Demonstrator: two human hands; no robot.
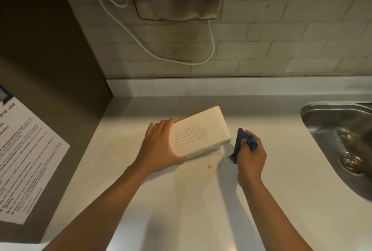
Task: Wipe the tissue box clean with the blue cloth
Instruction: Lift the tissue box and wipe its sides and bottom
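Head view: left hand [161, 146] grips the tilted tissue box [198, 131], seemingly baring its side for the right hand [250, 158] clutching the blue cloth [241, 142]

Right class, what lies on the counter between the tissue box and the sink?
In the head view, the right hand gripping the blue cloth sits between the tissue box and the sink; otherwise bare counter.

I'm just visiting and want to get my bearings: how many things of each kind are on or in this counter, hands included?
Hands: 2, the left hand and the right hand
Tissue box: 1
Blue cloth: 1
Sink: 1
Total: 5
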